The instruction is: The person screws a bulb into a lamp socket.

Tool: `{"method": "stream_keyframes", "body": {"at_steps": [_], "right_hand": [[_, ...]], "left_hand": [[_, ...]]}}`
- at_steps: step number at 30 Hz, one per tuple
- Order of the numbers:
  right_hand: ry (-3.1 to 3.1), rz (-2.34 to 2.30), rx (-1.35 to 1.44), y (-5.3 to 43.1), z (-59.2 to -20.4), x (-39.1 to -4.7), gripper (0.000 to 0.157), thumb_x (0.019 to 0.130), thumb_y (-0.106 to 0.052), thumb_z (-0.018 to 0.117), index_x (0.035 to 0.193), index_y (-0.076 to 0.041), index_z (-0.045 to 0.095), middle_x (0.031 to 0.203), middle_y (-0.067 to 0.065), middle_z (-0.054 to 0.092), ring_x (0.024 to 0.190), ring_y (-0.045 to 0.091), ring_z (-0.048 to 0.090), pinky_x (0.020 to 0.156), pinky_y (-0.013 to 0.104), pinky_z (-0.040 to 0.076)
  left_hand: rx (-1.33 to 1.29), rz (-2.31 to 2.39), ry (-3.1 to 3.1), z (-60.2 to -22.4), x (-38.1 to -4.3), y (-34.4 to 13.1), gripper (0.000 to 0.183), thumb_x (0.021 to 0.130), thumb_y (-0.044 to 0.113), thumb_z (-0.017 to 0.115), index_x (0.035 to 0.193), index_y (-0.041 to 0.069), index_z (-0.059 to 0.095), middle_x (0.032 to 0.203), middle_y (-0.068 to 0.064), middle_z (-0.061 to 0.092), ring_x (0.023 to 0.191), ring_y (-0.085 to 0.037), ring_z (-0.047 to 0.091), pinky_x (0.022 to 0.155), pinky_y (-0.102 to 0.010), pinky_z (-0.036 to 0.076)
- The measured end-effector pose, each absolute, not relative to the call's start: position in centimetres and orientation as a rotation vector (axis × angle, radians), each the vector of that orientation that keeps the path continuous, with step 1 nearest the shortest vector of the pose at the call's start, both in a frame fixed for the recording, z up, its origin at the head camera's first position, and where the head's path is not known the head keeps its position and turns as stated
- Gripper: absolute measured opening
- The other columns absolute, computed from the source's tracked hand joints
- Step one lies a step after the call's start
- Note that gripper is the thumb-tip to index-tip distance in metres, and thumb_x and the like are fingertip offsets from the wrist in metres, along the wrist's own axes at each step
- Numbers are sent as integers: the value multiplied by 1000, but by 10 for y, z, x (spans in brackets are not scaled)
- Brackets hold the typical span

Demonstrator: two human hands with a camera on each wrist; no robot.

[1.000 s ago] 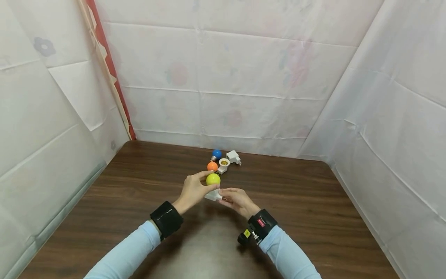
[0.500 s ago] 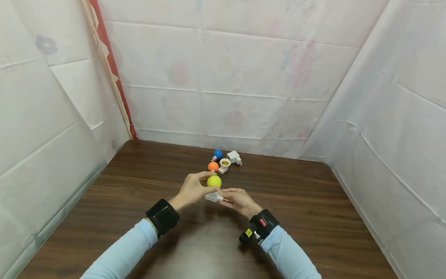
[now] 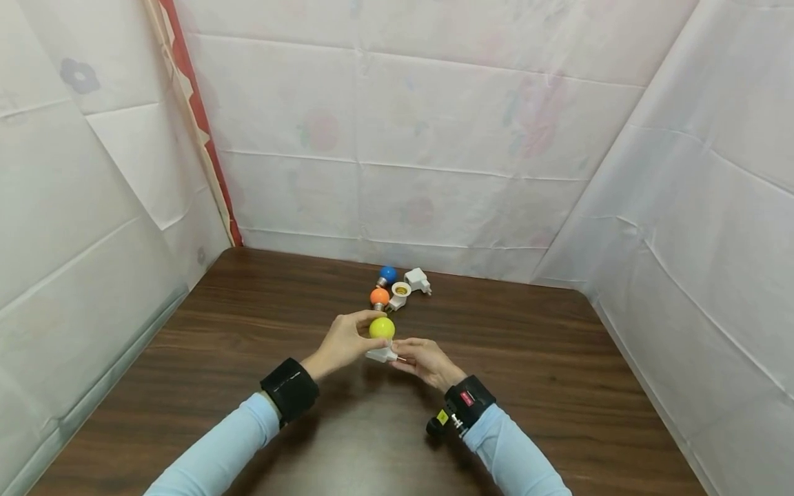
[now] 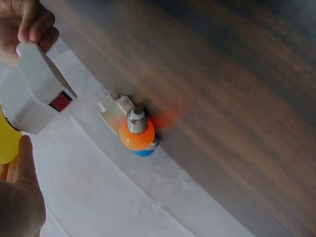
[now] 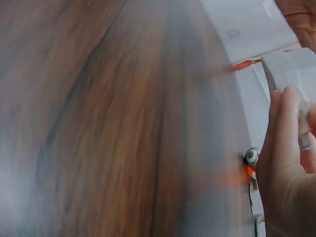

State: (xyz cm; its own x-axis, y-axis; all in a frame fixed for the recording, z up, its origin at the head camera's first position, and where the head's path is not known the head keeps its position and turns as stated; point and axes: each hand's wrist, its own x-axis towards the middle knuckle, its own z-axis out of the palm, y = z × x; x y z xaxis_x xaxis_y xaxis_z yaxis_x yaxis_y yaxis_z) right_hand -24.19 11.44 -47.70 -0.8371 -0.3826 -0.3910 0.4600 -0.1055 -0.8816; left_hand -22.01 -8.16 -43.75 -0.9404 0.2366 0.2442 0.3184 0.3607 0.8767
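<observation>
My left hand (image 3: pixel 347 342) pinches a yellow light bulb (image 3: pixel 382 328) between thumb and fingers. The bulb sits at the mouth of a white plug-in lamp socket (image 3: pixel 381 354), which my right hand (image 3: pixel 431 362) grips by its plug end, the pins showing near the fingers. In the left wrist view the white socket (image 4: pixel 34 89) shows a dark red switch on its side, with the yellow bulb (image 4: pixel 7 143) at its other end. From the right wrist, the socket body (image 5: pixel 291 74) appears above my right fingers (image 5: pixel 286 128). Bulb and socket are held above the table.
Behind the hands lie an orange bulb (image 3: pixel 380 297), a blue bulb (image 3: pixel 387 274), a white socket with its round mouth up (image 3: pixel 400 290) and another white plug-in socket (image 3: pixel 418 280). The brown wooden table (image 3: pixel 527 344) is bordered by white sheeting (image 3: pixel 434 151) at the back and sides.
Both hands have come slightly nearer the person, with the yellow bulb and socket between them. More of the orange bulb's metal base shows now. The grips look the same.
</observation>
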Motion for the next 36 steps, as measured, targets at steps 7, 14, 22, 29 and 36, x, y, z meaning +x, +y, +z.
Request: {"method": "stream_keyframes", "body": {"at_steps": [7,14,22,29,36], "right_hand": [[2032,-1693,-257,115,-488,-235,34,79,-6,70,110,5,61,104,12,63,86,16,62,76,29,54],[2580,-1212,-550,106,-487,-231,30,69,-16,79,95,-4,70,91,6,69,78,12,60,61,22,49],[2663,-996,-593,102,-484,-236,21,69,-17,80,86,-8,72,79,-2,68,66,5,54,57,20,46],[2706,-896,-631,98,-479,-239,30,69,-18,80,95,-5,71,85,1,69,70,7,56,59,22,46],[2744,-918,-621,98,-476,-238,30,71,-21,78,93,-2,70,87,5,70,73,11,59,61,24,48]], "left_hand": [[-446,-1520,-2591,-454,-207,-79,49,72,16,78,117,8,60,112,-8,64,92,-19,65,75,-27,54],[-405,-1490,-2621,-461,-203,-78,46,71,15,79,113,8,61,107,-8,65,91,-21,65,74,-31,54],[-441,-1447,-2663,-467,-206,-78,47,71,16,79,113,7,59,107,-8,64,90,-20,63,73,-29,54],[-438,-1447,-2689,-466,-210,-85,56,71,11,78,121,5,54,119,-11,59,106,-26,59,88,-41,49],[-477,-1437,-2800,-472,-215,-90,46,74,4,73,116,-1,57,113,-15,63,101,-27,61,85,-40,51]]}}
